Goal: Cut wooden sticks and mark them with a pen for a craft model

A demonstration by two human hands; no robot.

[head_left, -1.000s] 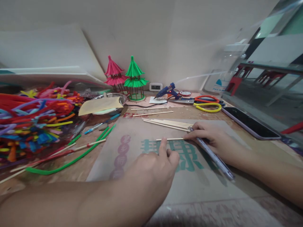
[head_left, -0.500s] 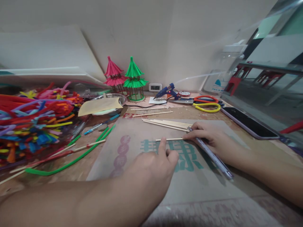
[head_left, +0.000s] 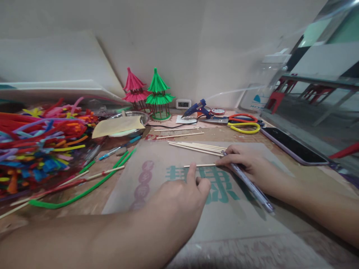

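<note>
A thin wooden stick lies flat on a grey mat printed with green characters. My left hand is curled, its forefinger stretched out and pressing down by the stick's left part. My right hand is closed round a pen, whose tip meets the stick's right end. Just beyond my right hand lies a bundle of several loose sticks.
A heap of coloured pipe cleaners fills the left. Green pipe cleaners lie by the mat. At the back stand pink and green paper pagodas, a glue gun, scissors. A phone lies right.
</note>
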